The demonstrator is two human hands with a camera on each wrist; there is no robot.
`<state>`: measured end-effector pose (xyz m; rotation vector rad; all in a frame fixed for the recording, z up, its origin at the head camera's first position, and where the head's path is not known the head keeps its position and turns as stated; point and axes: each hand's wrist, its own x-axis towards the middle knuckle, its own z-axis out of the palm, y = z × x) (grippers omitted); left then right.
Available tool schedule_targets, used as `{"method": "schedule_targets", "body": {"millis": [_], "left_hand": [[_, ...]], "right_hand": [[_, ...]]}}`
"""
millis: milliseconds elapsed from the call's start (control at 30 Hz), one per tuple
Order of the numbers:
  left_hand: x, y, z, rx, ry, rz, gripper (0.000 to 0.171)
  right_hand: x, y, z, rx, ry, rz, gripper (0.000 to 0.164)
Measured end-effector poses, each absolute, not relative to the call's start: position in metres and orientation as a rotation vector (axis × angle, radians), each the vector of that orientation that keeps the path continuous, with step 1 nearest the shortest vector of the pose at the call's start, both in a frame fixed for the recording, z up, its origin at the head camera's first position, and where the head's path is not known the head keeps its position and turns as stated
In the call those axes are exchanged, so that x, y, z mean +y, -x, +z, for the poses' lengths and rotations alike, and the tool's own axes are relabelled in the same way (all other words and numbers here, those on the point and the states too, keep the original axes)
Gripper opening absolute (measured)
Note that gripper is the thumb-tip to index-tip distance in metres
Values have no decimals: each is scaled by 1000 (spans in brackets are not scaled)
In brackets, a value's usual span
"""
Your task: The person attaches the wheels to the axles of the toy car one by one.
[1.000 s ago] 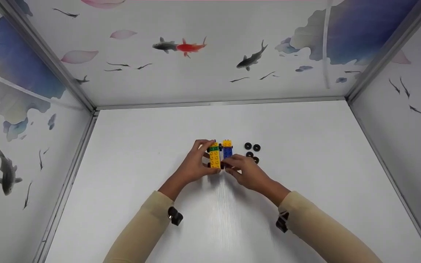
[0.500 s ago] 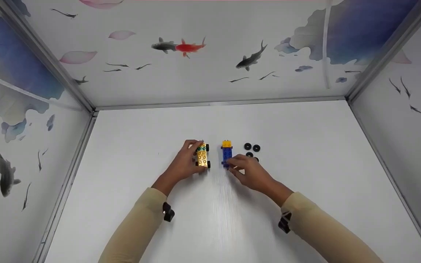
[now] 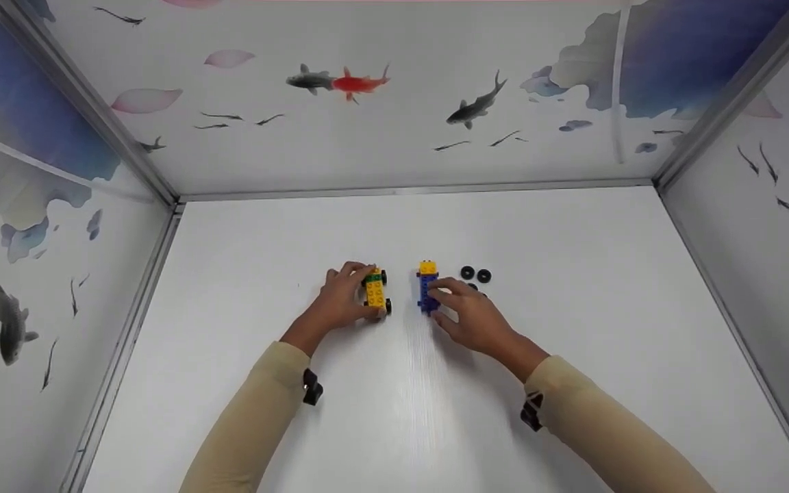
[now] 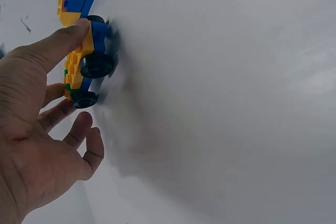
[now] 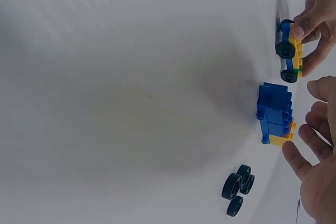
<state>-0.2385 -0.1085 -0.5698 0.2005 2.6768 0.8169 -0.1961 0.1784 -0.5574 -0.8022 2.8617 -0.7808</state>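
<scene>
A toy car built of blocks (image 3: pixel 375 293), yellow on top with a green strip, blue below and fitted with black wheels, is on the left. My left hand (image 3: pixel 341 301) grips it lengthwise, thumb at the near end and fingertips at the far end. To its right stands a blue block car (image 3: pixel 427 287) with a yellow far end and no tyres. My right hand (image 3: pixel 471 315) hovers beside this blue car, its fingers overlapping the car in the head view. In the right wrist view, its loosely bent fingers (image 5: pixel 296 160) are apart from the blue blocks.
Several black tyres (image 3: pixel 467 272) lie close together right of the blue car, partly hidden by the right hand in the head view. The white tabletop (image 3: pixel 285 233) is bounded by printed panels (image 3: pixel 394 150) at the back and sides.
My left hand has drawn the yellow car leftward, away from the blue one. My right hand has moved only slightly and its fingers have spread; the blue car stays in place.
</scene>
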Motion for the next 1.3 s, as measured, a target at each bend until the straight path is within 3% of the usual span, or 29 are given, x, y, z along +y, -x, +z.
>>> {"method": "schedule_targets", "body": {"millis": [167,433,1300], "left_hand": [[-109,241,-565,2685,-226,685,91],[-106,243,-561,2729,-284,544,91],[-96,238,-551,2739,-284,422,91]], "right_hand": [[178,200,-557,2859,817,-620,51],[183,212,-566,2872,1051,-405,40],[163,225,-540,2785,937,-365,33]]}}
